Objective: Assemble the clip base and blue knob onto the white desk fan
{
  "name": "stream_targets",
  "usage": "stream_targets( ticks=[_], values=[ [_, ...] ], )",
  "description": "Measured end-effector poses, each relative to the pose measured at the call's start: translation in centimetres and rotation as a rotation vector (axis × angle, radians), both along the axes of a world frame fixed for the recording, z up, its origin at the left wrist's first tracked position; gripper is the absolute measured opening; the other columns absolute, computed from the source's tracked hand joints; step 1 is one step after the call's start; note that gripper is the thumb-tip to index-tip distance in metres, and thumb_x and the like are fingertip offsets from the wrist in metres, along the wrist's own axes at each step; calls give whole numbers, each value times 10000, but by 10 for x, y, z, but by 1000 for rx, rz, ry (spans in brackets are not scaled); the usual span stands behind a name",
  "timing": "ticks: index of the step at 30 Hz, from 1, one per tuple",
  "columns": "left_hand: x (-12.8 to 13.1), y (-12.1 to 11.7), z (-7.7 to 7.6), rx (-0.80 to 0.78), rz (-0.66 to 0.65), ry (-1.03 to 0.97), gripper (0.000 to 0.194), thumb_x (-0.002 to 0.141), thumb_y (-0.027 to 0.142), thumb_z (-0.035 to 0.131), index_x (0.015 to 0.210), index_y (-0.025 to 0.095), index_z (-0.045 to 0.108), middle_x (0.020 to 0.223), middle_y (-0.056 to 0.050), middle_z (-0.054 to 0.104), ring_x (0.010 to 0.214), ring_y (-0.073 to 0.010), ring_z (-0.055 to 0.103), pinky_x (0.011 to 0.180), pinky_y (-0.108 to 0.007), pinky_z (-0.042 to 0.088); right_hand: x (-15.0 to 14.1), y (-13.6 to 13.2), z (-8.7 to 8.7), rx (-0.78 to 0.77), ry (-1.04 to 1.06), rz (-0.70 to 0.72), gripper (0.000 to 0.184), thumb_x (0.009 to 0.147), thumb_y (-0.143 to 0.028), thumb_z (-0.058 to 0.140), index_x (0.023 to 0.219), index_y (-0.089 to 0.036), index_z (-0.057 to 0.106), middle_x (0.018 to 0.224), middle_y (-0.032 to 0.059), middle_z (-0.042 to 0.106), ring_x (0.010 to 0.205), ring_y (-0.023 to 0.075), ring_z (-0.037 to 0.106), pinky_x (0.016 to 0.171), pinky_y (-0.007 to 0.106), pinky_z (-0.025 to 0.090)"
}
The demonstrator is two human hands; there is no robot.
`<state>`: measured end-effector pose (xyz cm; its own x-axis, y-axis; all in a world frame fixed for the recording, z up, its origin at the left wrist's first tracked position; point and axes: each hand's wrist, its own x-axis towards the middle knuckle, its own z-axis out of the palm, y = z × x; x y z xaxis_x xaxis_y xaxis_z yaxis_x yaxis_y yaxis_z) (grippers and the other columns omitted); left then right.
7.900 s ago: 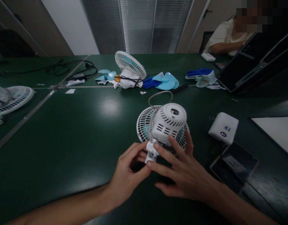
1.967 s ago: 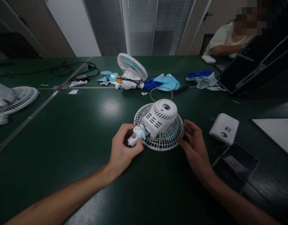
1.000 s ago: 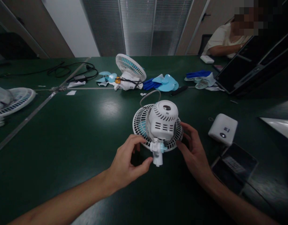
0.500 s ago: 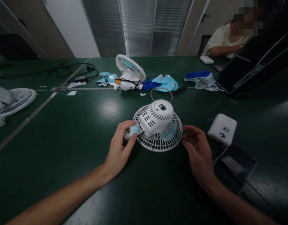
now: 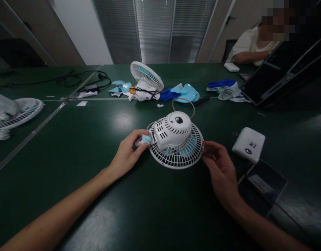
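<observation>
Your left hand [image 5: 127,152] pinches the blue-knobbed white plastic neck [image 5: 146,139] of a round white fan [image 5: 173,130], face-down on green tabletop [image 5: 98,130]; your loosely parted right hand [image 5: 223,169] touches its cage [image 5: 179,162], apparently fitted; no base shows.

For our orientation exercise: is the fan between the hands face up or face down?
Face down: the fan shows its housing uppermost, with the grille beneath.

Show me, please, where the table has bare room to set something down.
Bare tabletop lies between the leftmost fan and the left hand, and between the forearms, nearer than the held fan. Crowded: the far row of blades and gloves, and around the white box at right.
</observation>
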<state>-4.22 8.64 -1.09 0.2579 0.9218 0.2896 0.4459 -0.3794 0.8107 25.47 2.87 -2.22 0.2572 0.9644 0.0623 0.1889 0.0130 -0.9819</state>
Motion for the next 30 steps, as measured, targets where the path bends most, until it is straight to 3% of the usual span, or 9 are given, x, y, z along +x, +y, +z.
stream_targets(
  ticks=[4, 7, 14, 20, 25, 30],
  values=[
    [-18, 13, 2, 49, 70, 21, 240, 953, 200, 590, 1189, 238, 604, 1138, -64, 660, 997, -229, 641, 889, -384, 506, 0, -1, 2, -10, -40, 2, 313, 910, -326, 629, 1221, -321, 591, 1183, 38, 592, 1091, 240, 571, 838, 381, 484],
    [-46, 28, 3, 83, 188, 49, 242, 908, 184, 613, 1146, 221, 612, 1077, -57, 678, 957, -227, 650, 853, -369, 522, 1, -2, 3, -16, -75, 19, 291, 926, -337, 609, 1217, -329, 593, 1162, 31, 581, 1099, 243, 565, 849, 391, 471],
    [-145, 63, 4, 137, 580, 88, 389, 822, 135, 690, 1199, 156, 600, 1112, -47, 694, 1014, -206, 651, 896, -326, 516, 2, -4, 4, 42, -134, 89, 236, 955, -306, 557, 1184, -341, 604, 1233, 16, 556, 1137, 232, 553, 932, 421, 461],
    [-223, 62, 6, 177, 965, 133, 488, 744, 109, 731, 1216, 129, 609, 990, 1, 642, 941, -211, 628, 851, -347, 514, 1, -3, 2, 74, -150, 121, 179, 961, -285, 539, 1113, -326, 625, 1274, 20, 549, 1214, 246, 528, 985, 443, 448],
    [-249, 54, 1, 240, 1177, 160, 410, 794, 166, 710, 1173, 123, 558, 948, 17, 557, 899, -206, 581, 892, -390, 493, 1, -2, 0, 62, -152, 130, 161, 961, -288, 540, 1088, -321, 634, 1274, 22, 550, 1217, 248, 529, 980, 442, 452],
    [-252, 48, -2, 331, 1239, 230, 309, 833, 175, 683, 1080, 114, 508, 1137, -41, 507, 1173, -307, 513, 1114, -509, 345, 0, -2, 0, 62, -161, 130, 146, 957, -295, 544, 1067, -317, 638, 1269, 24, 553, 1220, 250, 529, 951, 432, 464]
  ],
)
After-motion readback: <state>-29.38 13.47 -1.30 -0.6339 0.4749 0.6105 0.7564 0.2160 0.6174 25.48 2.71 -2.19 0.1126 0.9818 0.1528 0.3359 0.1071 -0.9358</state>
